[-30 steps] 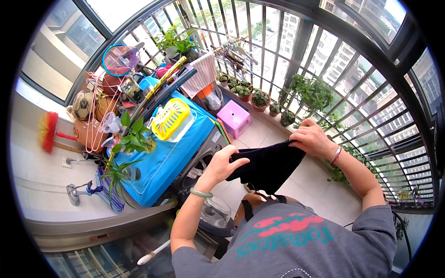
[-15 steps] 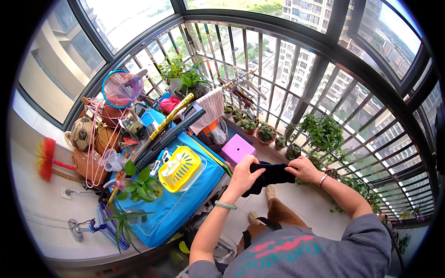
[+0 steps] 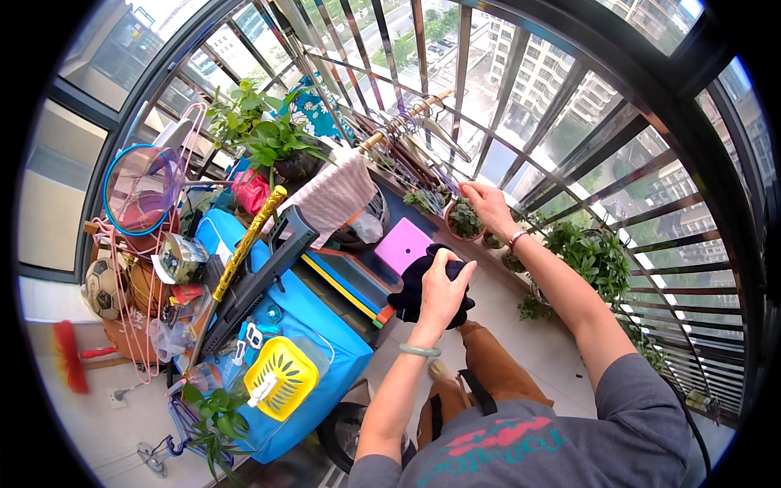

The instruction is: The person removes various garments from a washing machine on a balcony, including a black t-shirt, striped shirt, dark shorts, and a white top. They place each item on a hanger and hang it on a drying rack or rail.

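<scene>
A bunched dark cloth (image 3: 413,286), too crumpled to tell its kind, hangs from my left hand (image 3: 443,291), whose thumb and fingers are closed on it. My left wrist wears a green bangle. Stretched out ahead, my right hand (image 3: 488,207) is at the lower end of several clothes hangers (image 3: 415,142) on a wooden rod (image 3: 407,122). Its fingers are curled together. Whether they grip a hanger cannot be made out. Under the cloth, a pink stool (image 3: 403,244) shows in part.
To my left, a blue covered surface (image 3: 321,358) bears a yellow basket (image 3: 281,378) with white clips, a black toy gun (image 3: 260,285) and a gold stick (image 3: 248,244). Potted plants (image 3: 465,220) line the railing. A light towel (image 3: 329,199) hangs by the rod.
My right hand has let go of the dark cloth and moved forward to the hangers. The cloth, stretched between both hands before, now bunches below my left hand. The view has shifted.
</scene>
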`<control>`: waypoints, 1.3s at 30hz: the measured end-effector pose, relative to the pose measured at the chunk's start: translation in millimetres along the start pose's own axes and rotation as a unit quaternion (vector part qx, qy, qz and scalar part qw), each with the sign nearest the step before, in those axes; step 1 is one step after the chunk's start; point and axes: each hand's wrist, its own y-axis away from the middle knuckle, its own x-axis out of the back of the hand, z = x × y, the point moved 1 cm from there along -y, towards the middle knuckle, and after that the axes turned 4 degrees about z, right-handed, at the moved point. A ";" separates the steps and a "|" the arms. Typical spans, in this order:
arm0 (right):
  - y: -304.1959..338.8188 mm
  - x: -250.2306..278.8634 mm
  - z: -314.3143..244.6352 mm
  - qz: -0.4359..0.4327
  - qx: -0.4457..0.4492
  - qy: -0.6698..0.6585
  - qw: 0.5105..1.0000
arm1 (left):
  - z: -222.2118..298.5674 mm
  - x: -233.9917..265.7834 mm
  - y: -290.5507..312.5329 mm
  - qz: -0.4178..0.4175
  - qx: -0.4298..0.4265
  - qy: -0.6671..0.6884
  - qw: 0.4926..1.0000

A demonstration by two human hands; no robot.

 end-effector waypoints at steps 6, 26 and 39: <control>-128.2 -34.1 43.0 0.096 0.088 0.112 0.985 | -4.6 -4.6 -59.0 -0.017 0.047 -0.026 0.998; -220.6 -70.0 83.8 0.035 0.164 0.303 0.938 | -3.6 -27.4 -154.6 -0.132 0.112 -0.028 0.985; -192.9 -48.6 85.4 0.103 0.264 0.221 0.933 | -19.8 -22.4 -137.5 -0.139 0.103 -0.035 0.984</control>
